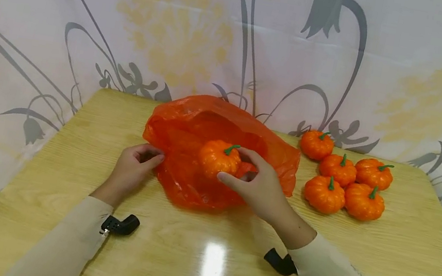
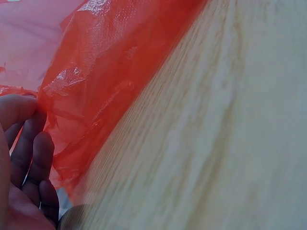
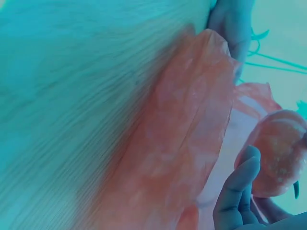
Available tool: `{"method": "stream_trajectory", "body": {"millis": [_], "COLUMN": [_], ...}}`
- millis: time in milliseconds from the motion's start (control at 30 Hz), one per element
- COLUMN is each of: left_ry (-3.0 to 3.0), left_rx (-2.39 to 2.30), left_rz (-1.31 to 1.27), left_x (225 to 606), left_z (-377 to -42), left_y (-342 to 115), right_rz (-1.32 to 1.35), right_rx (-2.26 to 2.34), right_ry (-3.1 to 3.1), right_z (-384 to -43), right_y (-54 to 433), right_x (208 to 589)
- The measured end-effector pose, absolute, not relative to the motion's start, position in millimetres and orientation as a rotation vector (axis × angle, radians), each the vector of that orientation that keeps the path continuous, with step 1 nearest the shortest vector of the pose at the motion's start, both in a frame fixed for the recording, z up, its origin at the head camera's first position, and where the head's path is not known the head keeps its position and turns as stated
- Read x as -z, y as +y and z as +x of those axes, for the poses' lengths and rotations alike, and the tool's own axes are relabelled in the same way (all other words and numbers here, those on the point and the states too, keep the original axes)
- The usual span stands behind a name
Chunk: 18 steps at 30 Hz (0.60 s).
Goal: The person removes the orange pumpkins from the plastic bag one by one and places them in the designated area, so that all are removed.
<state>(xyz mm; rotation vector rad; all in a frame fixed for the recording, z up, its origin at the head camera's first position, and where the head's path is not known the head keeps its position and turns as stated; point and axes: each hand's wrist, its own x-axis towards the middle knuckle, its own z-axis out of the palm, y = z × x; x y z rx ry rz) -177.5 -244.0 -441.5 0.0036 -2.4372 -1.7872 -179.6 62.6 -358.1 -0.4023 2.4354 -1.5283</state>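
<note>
A crumpled, see-through red plastic bag (image 1: 198,193) lies on the table with its mouth spread open. My left hand (image 1: 131,169) pinches the bag's left edge between thumb and forefinger, while the other fingers hang loosely in the left wrist view. A small orange toy pumpkin (image 1: 217,159) with a green stem is held by its right side in my right hand (image 1: 264,192), thumb below and fingers behind. It overlaps the bag's open mouth in the head view. In the right wrist view the pumpkin (image 3: 278,153) appears beyond the thumb, with the bag (image 3: 168,143) beside it.
Several more toy pumpkins (image 1: 325,195) stand close together to the right of the bag. The wooden table (image 1: 164,256) ends at the back against a flower-patterned cloth (image 1: 204,31). Black wrist devices (image 1: 121,224) stick out inward from both sleeves.
</note>
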Motion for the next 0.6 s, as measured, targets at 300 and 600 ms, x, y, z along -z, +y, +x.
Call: {"method": "stream_trajectory", "body": {"millis": [300, 600], "left_ry": [-2.432, -2.383], "left_rx": [1.796, 1.830], "left_rz": [0.007, 0.019], "left_x": [439.6, 441.2], "left_z": [-177.3, -175.8], "left_y": [-244.4, -242.4], "right_rz": [-0.424, -0.417], "right_rx": [1.457, 1.554], "right_ry": [2.575, 2.625], "right_z": [-153.1, -126.4], "right_y": [100.7, 139.1], "right_x": [362.6, 367.6]}}
